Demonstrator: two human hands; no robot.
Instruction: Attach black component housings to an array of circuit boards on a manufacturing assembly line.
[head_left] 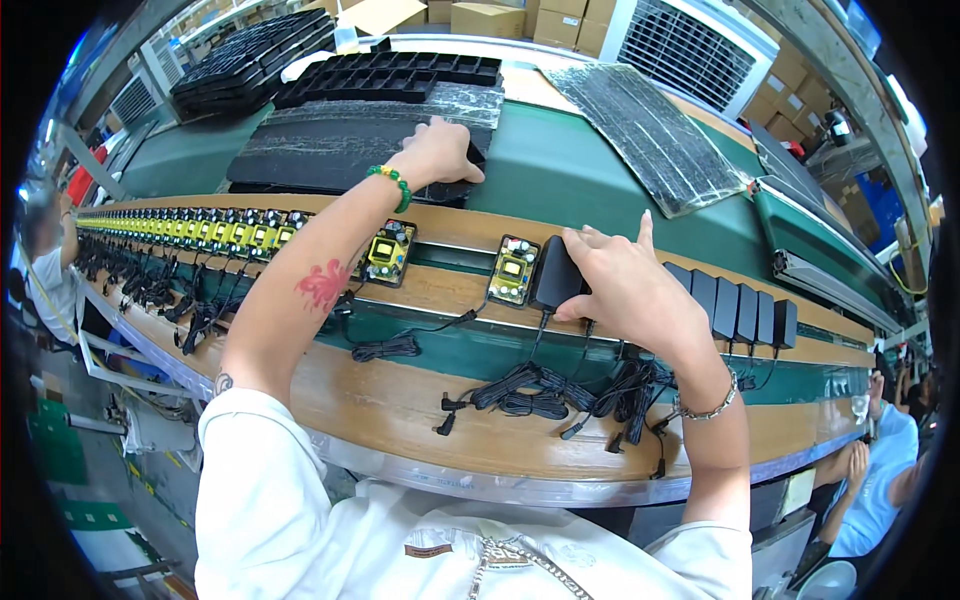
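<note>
My right hand (630, 285) grips a black power adapter (553, 275) standing on the wooden ledge, its forefinger at the top edge and thumb low on the side. Just left of that adapter is an open half-case with a yellow-cored circuit board (513, 270); another open circuit board unit (388, 252) stands beside my left forearm. Stretched out over the far side of the bench, my left hand (438, 155) is curled above a flat black tray (320, 150). A dark edge shows by its thumb; what its fingers hold is hidden.
A long row of open circuit board units (230, 232) runs left along the ledge. Several closed adapters (745, 312) line up at right. Coiled black cables (540, 390) hang over the front board. Behind lie a green conveyor belt (540, 150), a striped black panel (650, 130) and stacked trays (250, 60).
</note>
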